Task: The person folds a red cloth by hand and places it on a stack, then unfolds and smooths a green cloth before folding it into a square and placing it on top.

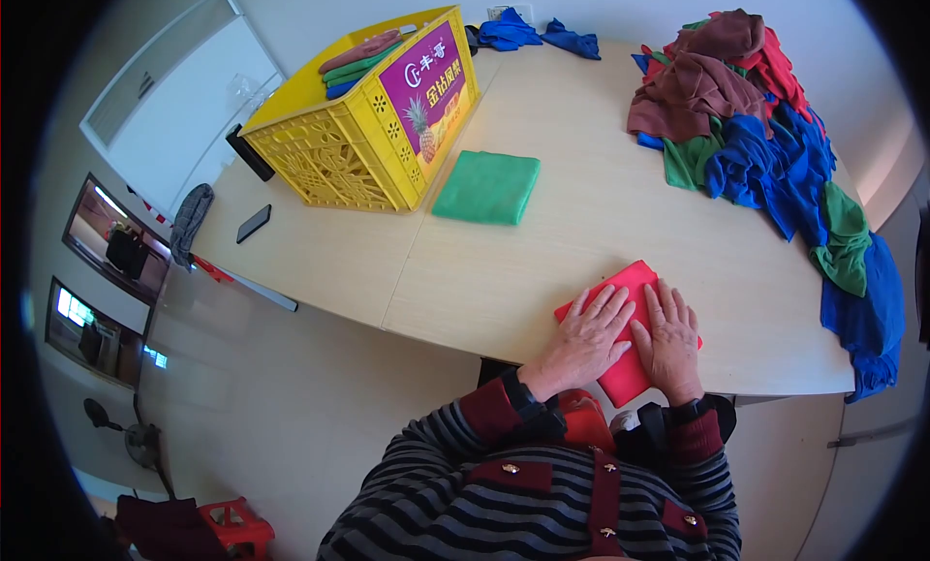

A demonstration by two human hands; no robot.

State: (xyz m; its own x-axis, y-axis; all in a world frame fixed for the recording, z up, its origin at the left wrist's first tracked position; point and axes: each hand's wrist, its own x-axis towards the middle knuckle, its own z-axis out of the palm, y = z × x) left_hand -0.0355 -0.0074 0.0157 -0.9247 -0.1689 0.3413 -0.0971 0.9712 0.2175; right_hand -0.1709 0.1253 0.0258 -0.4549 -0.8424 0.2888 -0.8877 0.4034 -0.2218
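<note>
A folded red cloth (625, 379) lies at the table's front edge, right of the middle. My left hand (589, 338) rests flat on its left side, fingers stretched out. On its right side my right hand (668, 340) lies flat too, fingers extended. Both palms press on top of the cloth and hide much of it. Farther back on the table, a folded green cloth (487, 187) lies flat by itself, next to the yellow crate (334, 164).
The crate holds a stack of folded cloths (360, 69). A heap of loose brown, red, green and blue cloths (746, 125) covers the table's right side and hangs over its edge. Blue cloths (509, 30) lie at the back. A phone (254, 224) sits at left.
</note>
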